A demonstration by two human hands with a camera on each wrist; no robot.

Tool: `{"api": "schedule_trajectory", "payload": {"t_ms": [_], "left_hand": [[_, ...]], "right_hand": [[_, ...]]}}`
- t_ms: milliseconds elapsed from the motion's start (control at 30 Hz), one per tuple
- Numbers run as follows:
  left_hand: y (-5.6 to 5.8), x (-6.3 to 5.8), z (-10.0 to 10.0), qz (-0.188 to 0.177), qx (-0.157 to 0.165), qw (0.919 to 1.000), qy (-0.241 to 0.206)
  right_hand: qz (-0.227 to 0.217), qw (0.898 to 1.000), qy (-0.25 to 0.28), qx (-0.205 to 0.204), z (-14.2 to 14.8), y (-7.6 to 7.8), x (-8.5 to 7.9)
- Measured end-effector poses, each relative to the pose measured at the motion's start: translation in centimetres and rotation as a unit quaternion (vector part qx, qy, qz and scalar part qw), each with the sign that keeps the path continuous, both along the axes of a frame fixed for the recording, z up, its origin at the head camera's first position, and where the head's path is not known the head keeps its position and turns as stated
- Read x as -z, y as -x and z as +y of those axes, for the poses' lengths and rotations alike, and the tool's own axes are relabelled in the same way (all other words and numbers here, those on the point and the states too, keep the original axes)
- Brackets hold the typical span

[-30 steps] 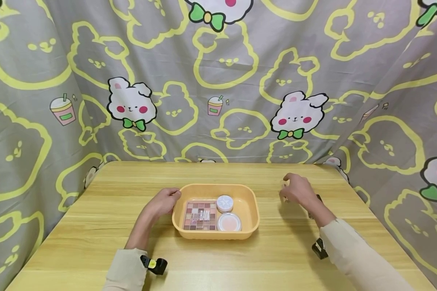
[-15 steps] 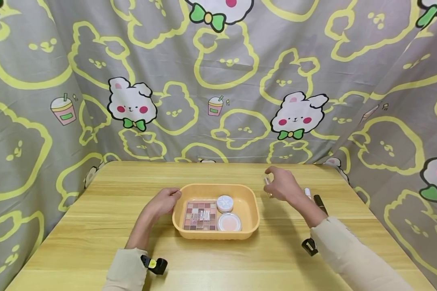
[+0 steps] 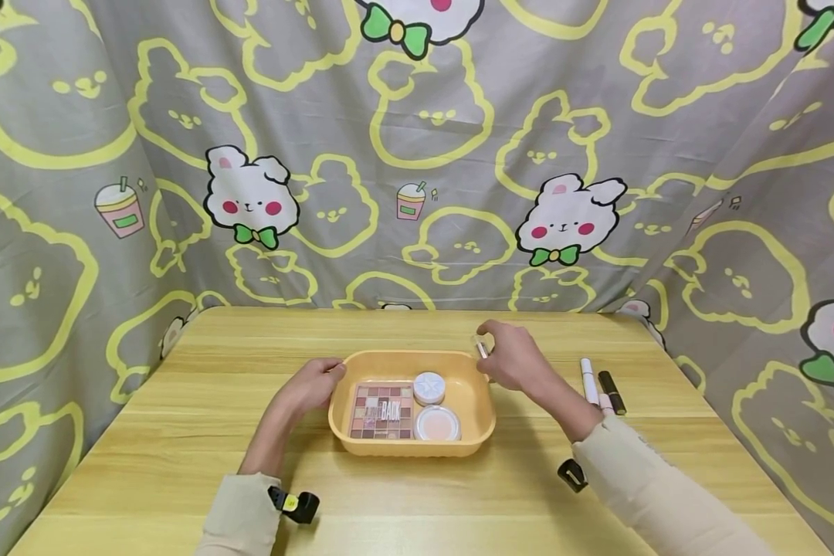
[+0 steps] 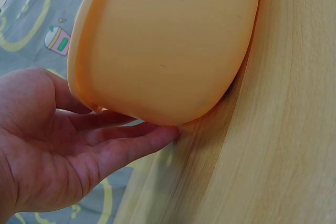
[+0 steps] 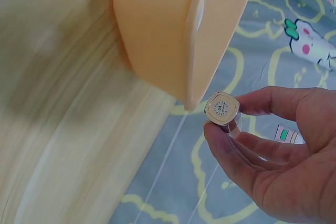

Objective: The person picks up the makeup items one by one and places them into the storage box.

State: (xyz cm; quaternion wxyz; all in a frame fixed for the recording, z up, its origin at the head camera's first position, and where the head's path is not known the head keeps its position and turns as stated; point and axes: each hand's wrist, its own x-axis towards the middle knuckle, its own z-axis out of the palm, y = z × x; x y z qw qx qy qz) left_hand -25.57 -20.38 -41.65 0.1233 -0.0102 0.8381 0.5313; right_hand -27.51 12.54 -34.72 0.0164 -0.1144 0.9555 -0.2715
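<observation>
In the head view, the left hand (image 3: 313,386) has its fingers clamped on the left rim of the basket (image 3: 411,449), which contains a palette (image 3: 382,411); the right hand (image 3: 520,358) pinches with its fingers a small tube (image 3: 483,350) near the basket's far right corner. In the left wrist view, the fingers touch the basket's outer wall. In the right wrist view, the small tube shows its end, marked 04.

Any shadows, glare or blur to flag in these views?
Head: soft shadow below the right forearm, pale sheen on the near tabletop; left wrist: shadow beside the plastic tray; right wrist: "04" on the cosmetic tube legible, tabletop looks soft.
</observation>
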Motion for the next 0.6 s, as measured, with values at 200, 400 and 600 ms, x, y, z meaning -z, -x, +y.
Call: {"api": "schedule_trajectory", "payload": {"t_ms": [200,400,600], "left_hand": [[0.1,0.0,0.0,0.000,0.000,1.0000,-0.002],[0.1,0.0,-0.1,0.002,0.002,1.0000,-0.007],[0.2,0.1,-0.1,-0.001,0.001,1.0000,-0.005]], "right_hand": [[-0.012,1.000,0.019,-0.006,-1.5,-0.7,0.4],[0.005,1.000,0.016,-0.013,-2.8,-1.2,1.3],[0.017,1.000,0.000,-0.023,-3.6,-1.4,2.4]]}}
